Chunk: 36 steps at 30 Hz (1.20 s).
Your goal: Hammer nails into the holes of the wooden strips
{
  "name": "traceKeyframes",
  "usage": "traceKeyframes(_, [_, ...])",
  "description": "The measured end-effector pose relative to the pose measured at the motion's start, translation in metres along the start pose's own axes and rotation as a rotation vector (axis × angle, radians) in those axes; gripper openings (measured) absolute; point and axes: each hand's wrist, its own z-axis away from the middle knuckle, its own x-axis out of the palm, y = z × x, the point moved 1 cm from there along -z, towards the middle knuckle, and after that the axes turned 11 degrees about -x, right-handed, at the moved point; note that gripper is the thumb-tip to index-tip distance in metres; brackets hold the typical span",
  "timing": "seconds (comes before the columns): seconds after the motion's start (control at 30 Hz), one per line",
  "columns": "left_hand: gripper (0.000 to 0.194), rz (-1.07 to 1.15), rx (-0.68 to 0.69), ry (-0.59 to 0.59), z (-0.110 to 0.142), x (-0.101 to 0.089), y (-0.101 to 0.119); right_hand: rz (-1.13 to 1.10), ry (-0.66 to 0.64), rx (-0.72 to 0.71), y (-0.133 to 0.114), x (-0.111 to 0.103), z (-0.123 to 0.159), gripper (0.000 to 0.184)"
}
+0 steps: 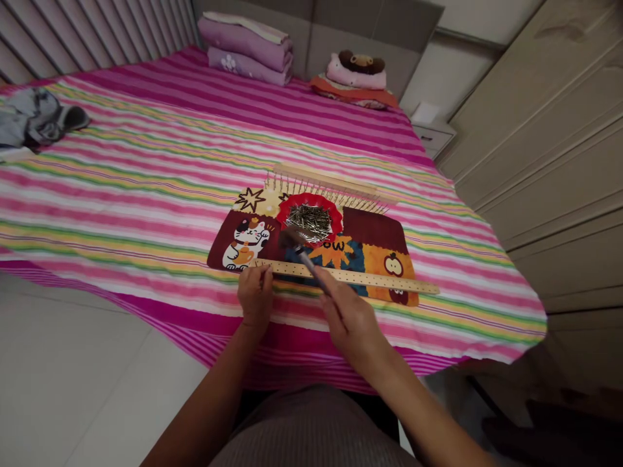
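My left hand (256, 292) has its fingers closed at the left end of a flat wooden strip (360, 278) dotted with small dark marks. Whether a nail is also between those fingers is too small to tell. In my right hand (353, 318) is a hammer (306, 261), gripped by its handle, its dark blurred head raised over the mat left of centre. The strip lies along the near edge of a patterned mat (374, 227) with a cat picture. Just beyond the hammer head, a red scalloped bowl (337, 211) holds a heap of nails (311, 220).
Behind the bowl lies another wooden strip (335, 180) with a row of nails sticking out. Striped bedding (146, 188) spreads under everything. Folded purple bedding (248, 48) and a stack with a pink pillow (357, 74) sit far back; grey clothing (36, 120) lies left.
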Motion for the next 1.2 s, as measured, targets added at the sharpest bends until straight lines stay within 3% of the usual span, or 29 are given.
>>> traceKeyframes(0.1, [0.018,0.003,-0.013,-0.010,-0.001,-0.001,0.002,0.068,0.159,0.073,0.029,-0.018,0.010,0.047])
traceKeyframes(0.3, [0.017,0.023,-0.041,-0.040,-0.002,-0.014,0.006,0.260,0.372,0.385,0.123,-0.034,0.041,0.047])
traceKeyframes(0.4, [0.018,0.018,0.037,-0.003,-0.002,-0.026,0.019,0.286,0.415,0.460,0.146,-0.035,0.051,0.049])
traceKeyframes(0.53, [0.017,-0.028,0.228,-0.105,-0.015,-0.024,0.050,0.285,0.373,0.483,0.151,-0.034,0.052,0.046])
traceKeyframes(0.73, [0.018,-0.290,0.337,-0.381,-0.065,0.026,0.088,0.298,0.358,0.481,0.153,-0.033,0.049,0.046])
traceKeyframes(0.97, [0.022,-0.745,0.255,-0.739,-0.099,0.065,0.118,0.317,0.313,0.508,0.152,-0.034,0.048,0.048])
traceKeyframes(1.2, [0.014,-0.752,0.234,-0.836,-0.108,0.077,0.129,0.329,0.331,0.496,0.153,-0.031,0.049,0.047])
